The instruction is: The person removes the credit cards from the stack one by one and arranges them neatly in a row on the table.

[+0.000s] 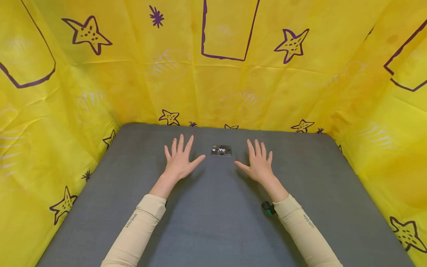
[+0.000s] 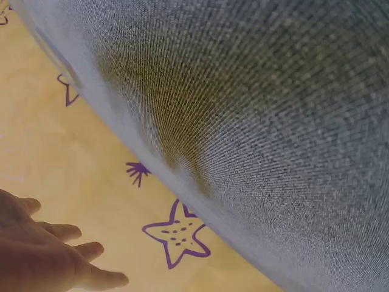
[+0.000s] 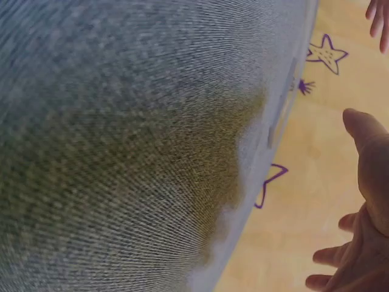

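Observation:
A dark card (image 1: 221, 150) with "Vip" printed in white lies flat on the grey table, between the two hands in the head view. To its left, my left hand (image 1: 180, 160) is spread with the palm down, thumb pointing toward the card. On the other side my right hand (image 1: 258, 163) is spread the same way, its thumb also toward the card. Both hands hold nothing and stay apart from the card. In the left wrist view the left hand (image 2: 45, 252) shows at the lower left; the right wrist view has the right hand (image 3: 368, 225) along its right side.
The grey cloth-covered table (image 1: 213, 222) spans the space under both arms. Yellow curtains (image 1: 213, 85) with purple starfish drawings enclose its back and sides. A small black and green strap piece (image 1: 268, 208) shows beside the right sleeve cuff.

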The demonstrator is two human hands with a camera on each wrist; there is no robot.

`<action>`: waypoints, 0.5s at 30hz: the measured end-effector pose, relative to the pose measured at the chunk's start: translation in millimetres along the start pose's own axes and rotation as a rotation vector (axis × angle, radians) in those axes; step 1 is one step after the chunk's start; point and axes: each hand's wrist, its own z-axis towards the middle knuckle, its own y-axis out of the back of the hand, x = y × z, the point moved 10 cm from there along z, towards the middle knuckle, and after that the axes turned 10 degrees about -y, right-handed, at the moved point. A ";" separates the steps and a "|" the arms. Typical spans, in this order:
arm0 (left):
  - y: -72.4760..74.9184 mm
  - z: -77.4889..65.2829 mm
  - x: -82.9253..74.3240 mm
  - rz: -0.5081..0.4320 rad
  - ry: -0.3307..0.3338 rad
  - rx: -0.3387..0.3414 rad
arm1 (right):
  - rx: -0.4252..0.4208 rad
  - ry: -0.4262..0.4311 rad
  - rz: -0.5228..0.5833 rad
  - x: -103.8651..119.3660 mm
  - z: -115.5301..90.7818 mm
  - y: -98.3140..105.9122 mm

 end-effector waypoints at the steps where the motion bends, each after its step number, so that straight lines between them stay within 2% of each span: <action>1: -0.5 0.1 0.3 -0.007 0.001 0.000 | 0.003 0.006 0.005 0.7 0.0 -0.1; 7: -3.2 -1.0 2.4 -0.080 0.020 0.011 | -0.004 0.058 0.039 5.7 -1.9 0.5; 15: -3.5 -0.6 5.2 -0.200 0.037 -0.012 | 0.017 0.097 0.181 9.2 -1.3 1.9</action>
